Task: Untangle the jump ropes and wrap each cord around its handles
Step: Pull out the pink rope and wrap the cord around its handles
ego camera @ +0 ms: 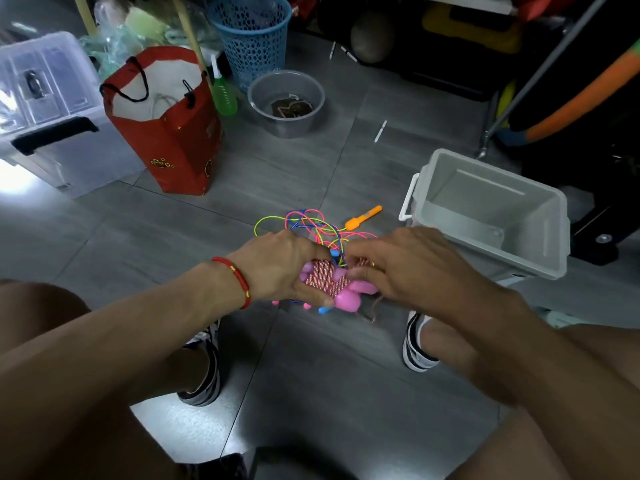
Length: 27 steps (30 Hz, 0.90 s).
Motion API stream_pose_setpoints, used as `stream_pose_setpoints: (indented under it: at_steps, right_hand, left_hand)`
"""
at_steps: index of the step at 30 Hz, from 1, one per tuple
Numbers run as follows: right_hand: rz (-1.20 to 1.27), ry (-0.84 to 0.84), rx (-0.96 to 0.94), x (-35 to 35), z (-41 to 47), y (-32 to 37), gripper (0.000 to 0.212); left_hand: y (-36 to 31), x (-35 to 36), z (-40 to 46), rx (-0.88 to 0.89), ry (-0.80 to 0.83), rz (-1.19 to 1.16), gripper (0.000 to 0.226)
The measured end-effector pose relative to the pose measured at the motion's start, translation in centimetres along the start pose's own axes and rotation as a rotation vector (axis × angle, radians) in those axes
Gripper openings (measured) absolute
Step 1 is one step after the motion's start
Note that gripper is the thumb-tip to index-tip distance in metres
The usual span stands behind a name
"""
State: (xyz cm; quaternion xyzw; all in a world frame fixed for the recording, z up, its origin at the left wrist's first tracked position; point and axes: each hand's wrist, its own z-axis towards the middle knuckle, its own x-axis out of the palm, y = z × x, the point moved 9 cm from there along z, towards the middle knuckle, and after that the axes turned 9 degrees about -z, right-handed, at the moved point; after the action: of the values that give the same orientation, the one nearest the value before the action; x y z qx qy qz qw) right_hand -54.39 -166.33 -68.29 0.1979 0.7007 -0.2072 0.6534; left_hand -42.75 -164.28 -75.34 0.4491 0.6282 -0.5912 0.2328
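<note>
A grey tiled floor [294, 174], seen from above by a person crouching or sitting, with bare knees and striped shoes at the near edge. Both hands meet over the middle of the floor. The left hand [280, 268], with a red cord bracelet [235, 284] on its wrist, has its fingers and thumb curled around a pink handle bundle [332, 289] wound with red-and-white striped cord. The right hand [398, 265] comes in from the right, fingers bent and thumb pressed to the same bundle, pinching at the cord where it meets the wrap. Small blue handle tips poke out above and below the bundle. Just beyond the hands lies a tangle of thin cords [311, 225] in pink, blue and yellow-green, resting on the floor, with an orange handle [363, 218] at its far right edge. To the right stands an open grey plastic bin [550, 244]. Far left are a red paper bag [180, 143] and a clear storage box [52, 98]; further back, a grey bowl [259, 98] and a blue mesh basket [251, 36]
</note>
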Motion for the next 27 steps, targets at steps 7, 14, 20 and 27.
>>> stream_pose_setpoints:
  at_steps: [7, 14, 20, 27]
  right_hand:
    - [0.465, 0.137, -0.012, 2.0, 1.3, -2.7, 0.012]
    - [0.907, 0.319, -0.053, 3.7, 1.7, -2.1, 0.011]
    - [1.123, 0.219, 0.042, 5.0, 1.7, -3.4, 0.016]
    - [1.322, 0.198, 0.164, 6.4, 1.5, -0.9, 0.027]
  left_hand:
    - [-3.4, -1.1, -1.0, 0.183, 0.019, -0.054, 0.041]
    - [-5.6, -0.9, -1.4, 0.258, 0.201, -0.313, 0.036]
    - [-4.5, -3.4, -1.9, 0.166, 0.157, -0.827, 0.023]
    - [1.8, -5.0, -0.8, -0.201, -0.238, -1.177, 0.040]
